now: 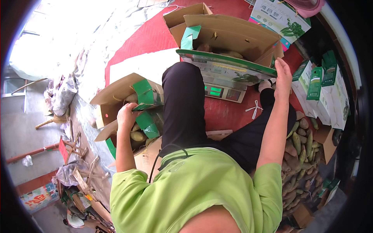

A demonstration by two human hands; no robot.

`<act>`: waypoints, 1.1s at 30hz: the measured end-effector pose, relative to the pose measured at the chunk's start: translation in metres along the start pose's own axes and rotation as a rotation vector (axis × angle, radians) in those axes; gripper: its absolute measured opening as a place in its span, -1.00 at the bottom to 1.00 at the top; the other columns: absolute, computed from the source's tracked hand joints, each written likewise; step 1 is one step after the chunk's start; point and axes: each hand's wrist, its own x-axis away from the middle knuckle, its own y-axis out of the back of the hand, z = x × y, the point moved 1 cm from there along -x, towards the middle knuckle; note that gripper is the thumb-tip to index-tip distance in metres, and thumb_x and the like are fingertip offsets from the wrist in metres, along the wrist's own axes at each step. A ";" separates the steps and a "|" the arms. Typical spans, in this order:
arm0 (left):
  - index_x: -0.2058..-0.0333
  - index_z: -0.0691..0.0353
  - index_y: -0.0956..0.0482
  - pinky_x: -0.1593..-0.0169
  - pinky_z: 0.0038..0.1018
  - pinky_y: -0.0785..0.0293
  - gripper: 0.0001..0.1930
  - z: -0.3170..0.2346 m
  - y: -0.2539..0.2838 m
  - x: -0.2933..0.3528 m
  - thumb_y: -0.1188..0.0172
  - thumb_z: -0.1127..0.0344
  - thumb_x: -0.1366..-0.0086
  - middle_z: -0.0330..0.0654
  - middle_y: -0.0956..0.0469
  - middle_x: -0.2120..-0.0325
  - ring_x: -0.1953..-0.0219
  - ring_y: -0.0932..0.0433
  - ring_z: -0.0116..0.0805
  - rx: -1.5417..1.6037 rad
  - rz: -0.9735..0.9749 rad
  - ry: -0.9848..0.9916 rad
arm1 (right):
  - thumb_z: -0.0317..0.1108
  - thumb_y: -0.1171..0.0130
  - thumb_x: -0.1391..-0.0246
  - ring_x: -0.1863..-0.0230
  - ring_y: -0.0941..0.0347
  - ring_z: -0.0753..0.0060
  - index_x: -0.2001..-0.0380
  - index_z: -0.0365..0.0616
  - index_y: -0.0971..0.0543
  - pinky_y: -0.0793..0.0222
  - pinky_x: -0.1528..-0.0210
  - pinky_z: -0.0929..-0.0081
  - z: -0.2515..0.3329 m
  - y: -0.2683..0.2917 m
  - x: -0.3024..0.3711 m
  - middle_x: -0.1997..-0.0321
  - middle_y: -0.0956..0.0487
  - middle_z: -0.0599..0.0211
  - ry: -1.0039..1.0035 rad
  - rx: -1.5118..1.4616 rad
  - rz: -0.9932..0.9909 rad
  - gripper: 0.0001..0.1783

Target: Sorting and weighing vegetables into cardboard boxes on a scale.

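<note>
In front of me an open cardboard carton [229, 33] with a green and white printed side stands on a digital scale [214, 91] with a lit green display. Some radishes or similar roots [232, 54] show inside it. My right hand [283, 73] grips the carton's right front corner. To my left, my left hand [126, 116] is closed on the edge of a green flap of a second open carton [116, 90]. Pale roots lie partly hidden inside that one. Just nearer, another open carton holds green roots [138, 135].
A heap of green and brownish roots [297, 163] lies at my right. Upright printed cartons [326, 91] stand beyond it, with a pink basin [307, 6] at the far right. Wooden stools [74, 147] and a broom [54, 121] are at the left. A red mat [136, 58] covers the floor.
</note>
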 end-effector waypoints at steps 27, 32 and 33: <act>0.36 0.12 -0.65 0.22 -0.22 -0.46 -0.84 0.027 -0.006 0.052 -0.17 0.41 -0.03 -0.08 -0.57 0.43 0.30 -0.55 -0.03 -0.201 0.176 -0.165 | -0.29 -0.25 -0.03 0.16 -0.48 0.50 0.10 -0.34 -0.50 -0.35 0.07 0.58 -0.008 0.004 0.000 0.17 -0.57 0.24 0.041 -0.093 -0.001 -0.59; 0.33 0.09 -0.66 0.22 -0.24 -0.45 -0.82 0.007 -0.002 0.068 -0.18 0.40 -0.06 -0.09 -0.57 0.42 0.30 -0.55 -0.04 -0.192 0.264 -0.156 | -0.27 -0.25 -0.03 0.14 -0.48 0.51 0.09 -0.33 -0.50 -0.35 0.07 0.58 -0.004 -0.001 0.000 0.17 -0.57 0.26 0.036 -0.048 -0.007 -0.57; 0.30 0.08 -0.66 0.22 -0.24 -0.45 -0.81 0.005 -0.003 0.069 -0.18 0.40 -0.06 -0.09 -0.56 0.41 0.29 -0.54 -0.03 -0.184 0.270 -0.149 | -0.25 -0.23 -0.05 0.09 -0.43 0.52 0.05 -0.30 -0.48 -0.29 0.03 0.59 -0.003 -0.001 -0.001 0.13 -0.54 0.29 0.028 -0.049 0.009 -0.56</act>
